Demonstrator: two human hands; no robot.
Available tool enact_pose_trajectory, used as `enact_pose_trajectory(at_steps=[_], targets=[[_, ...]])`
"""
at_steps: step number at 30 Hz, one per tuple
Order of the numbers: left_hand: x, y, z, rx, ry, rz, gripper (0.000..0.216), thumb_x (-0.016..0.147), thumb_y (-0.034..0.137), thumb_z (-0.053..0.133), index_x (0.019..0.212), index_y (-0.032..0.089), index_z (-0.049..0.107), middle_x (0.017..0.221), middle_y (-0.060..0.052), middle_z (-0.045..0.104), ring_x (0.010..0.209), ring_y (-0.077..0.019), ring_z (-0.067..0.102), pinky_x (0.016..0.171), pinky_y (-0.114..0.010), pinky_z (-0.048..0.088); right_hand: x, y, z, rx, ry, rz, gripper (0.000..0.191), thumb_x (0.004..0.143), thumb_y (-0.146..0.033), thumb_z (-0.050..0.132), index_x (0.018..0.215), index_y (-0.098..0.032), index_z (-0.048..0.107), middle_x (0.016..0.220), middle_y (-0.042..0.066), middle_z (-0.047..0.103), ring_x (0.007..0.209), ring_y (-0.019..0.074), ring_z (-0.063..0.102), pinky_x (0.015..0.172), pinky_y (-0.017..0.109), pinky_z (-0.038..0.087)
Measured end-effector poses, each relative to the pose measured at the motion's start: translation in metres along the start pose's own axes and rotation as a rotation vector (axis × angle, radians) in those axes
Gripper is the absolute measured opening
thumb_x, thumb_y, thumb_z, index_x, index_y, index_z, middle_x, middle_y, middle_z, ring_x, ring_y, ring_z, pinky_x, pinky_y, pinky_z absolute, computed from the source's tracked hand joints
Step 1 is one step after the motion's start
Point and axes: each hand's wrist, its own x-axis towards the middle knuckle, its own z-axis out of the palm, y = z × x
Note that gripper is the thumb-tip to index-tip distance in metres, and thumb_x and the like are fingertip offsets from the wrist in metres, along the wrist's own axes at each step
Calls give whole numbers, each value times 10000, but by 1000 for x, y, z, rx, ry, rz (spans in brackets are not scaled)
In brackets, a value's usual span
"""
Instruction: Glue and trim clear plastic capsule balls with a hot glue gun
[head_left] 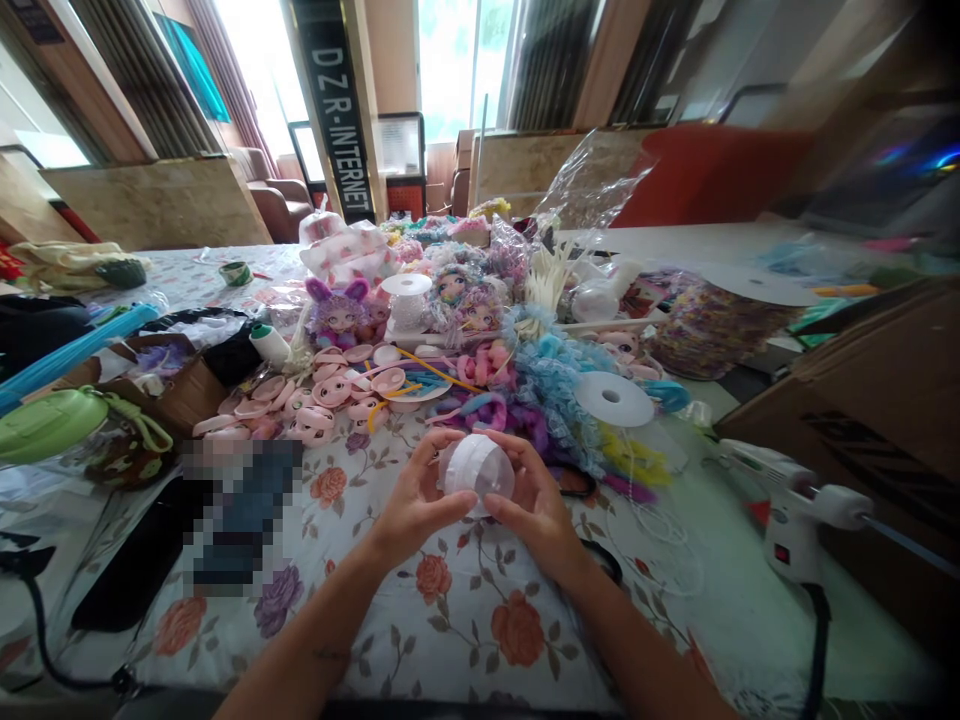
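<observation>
Both hands grip a small round piece of clear plastic with a white band, held just above the flowered tablecloth. My left hand curls around its left side, thumb along the lower front. From the right, my right hand closes on it with the thumb at its lower edge. Whether the piece is a spool or a ball-shaped shell I cannot make out. Beyond the hands lie pale pink doll faces, purple fluffy strips and a blue ruffled trim.
A glue gun stands at right beside a cardboard box. A white disc-shaped reel rests on the blue trim. Finished dolls pile up at the back. At left are a dark phone-like slab and a green pouch.
</observation>
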Motion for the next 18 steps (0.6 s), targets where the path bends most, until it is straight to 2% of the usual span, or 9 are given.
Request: enact_pose_trajectory(at_steps=[3,8,11,14,18], targets=[[0,1,-3,11,-34,-42,558,754,282,782,1241,291,509,1136,-33,551,936,-155,557,762,-225,482,0,4,-1,-29,30,0,616,733,-441,771,1275,-269,534,1295,72,572,1164,278,567,910,358,500],[-1,5,-6,153,-46,-102,592,771,316,768,1319,328,545,1298,-60,518,1089,-208,553,787,-230,517,-1,7,-6,-208,112,-75,506,756,-439,745,1196,-294,542,1098,27,613,923,207,615,778,310,518],[-1,3,-7,210,26,-20,475,786,317,752,1245,309,633,1370,-61,498,1196,-247,523,829,-240,534,-1,4,-12,-392,114,-141,434,785,-419,702,1177,-276,585,1143,40,627,976,233,612,858,353,499],[-1,0,-7,200,43,-6,409,809,301,723,1212,260,665,1272,-86,608,1167,-256,567,830,-259,553,0,3,-16,-541,128,-236,443,799,-390,676,1218,-271,591,1214,49,625,1065,262,599,951,392,460],[-2,-1,-3,180,35,-19,437,812,252,704,1242,204,641,1234,-113,664,1127,-267,621,840,-291,574,0,4,-16,-586,177,-304,507,775,-377,712,1240,-279,534,1230,60,623,1092,263,600,918,379,485]])
